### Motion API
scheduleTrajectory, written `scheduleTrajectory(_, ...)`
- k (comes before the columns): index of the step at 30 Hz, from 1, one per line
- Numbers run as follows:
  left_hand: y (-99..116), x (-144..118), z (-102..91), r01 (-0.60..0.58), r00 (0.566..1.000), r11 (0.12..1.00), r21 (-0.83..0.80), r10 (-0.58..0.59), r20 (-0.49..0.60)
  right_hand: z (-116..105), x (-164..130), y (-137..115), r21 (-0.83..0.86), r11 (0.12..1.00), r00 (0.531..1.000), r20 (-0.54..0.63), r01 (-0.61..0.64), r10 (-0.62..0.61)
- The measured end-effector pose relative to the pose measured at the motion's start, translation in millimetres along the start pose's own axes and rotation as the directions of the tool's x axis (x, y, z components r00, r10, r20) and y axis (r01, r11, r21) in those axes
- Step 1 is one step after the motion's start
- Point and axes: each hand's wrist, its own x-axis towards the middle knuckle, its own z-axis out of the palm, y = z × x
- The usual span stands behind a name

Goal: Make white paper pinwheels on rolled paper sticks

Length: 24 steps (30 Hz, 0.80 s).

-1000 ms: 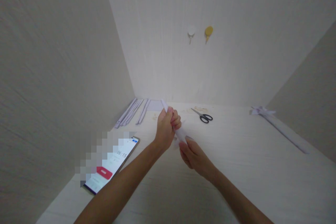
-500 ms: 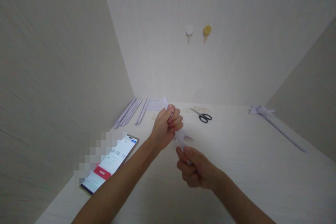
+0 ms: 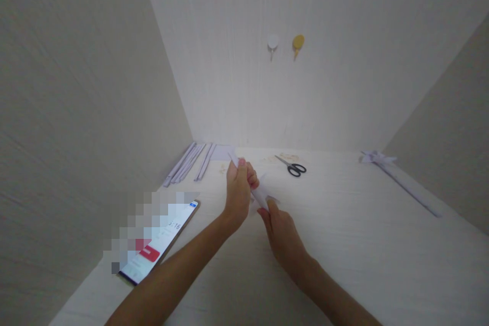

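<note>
Both hands are on a folded white paper piece (image 3: 260, 197) above the middle of the table. Its narrow end pokes out above my left hand (image 3: 237, 188), whose fingers are closed around it. Small pointed flaps stick out at its lower part. There my right hand (image 3: 283, 234) pinches the paper between thumb and fingers. The stretch inside my left fist is hidden. Beyond the hands, black-handled scissors (image 3: 296, 168) lie on the table with their blades pointing to the back left.
Several folded paper strips (image 3: 185, 163) and a flat paper sheet (image 3: 223, 152) lie at the back left. A phone (image 3: 160, 247) showing a timer is at the left. On the right rests a long paper stick (image 3: 407, 189) with a star-like end. Two hooks hang on the back wall.
My left hand has turned more upright and moved slightly left. My right hand has moved up along the paper, its fingers now nearer the flaps. The view has shifted slightly.
</note>
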Motion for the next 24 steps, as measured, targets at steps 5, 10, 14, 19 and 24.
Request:
scheduleTrajectory(5, 7.0, 4.9, -4.8, 0.142, 0.985, 0.984, -0.105, -0.131, 0.109, -7.3, -1.9, -5.9, 0.484, 0.859, 0.939, 0.344, -0.169, -0.009)
scheduleTrajectory(10, 22.4, 5.6, -7.5, 0.324, 0.903, 0.906, -0.273, -0.210, 0.375, -23.4, -7.9, -7.9, 0.642, 0.293, 0.523, 0.756, -0.708, -0.393)
scheduleTrajectory(14, 26.7, 2.8, -4.4, 0.313, 0.907, 0.914, -0.257, -0.207, 0.367, -22.7, -10.2, -7.8, 0.658, 0.245, 0.532, 0.733, -0.712, -0.423)
scheduleTrajectory(19, 18.9, 2.0, -0.5, 0.137, 0.976, 0.986, -0.095, -0.117, 0.186, -8.7, -6.3, -7.6, 0.583, 0.787, 0.920, 0.390, -0.204, -0.050)
scheduleTrajectory(24, 8.6, 2.1, -0.6, 0.029, 0.999, 0.999, -0.026, -0.028, 0.021, -0.9, -6.0, -6.8, 0.243, 0.970, 0.999, 0.048, -0.007, -0.005)
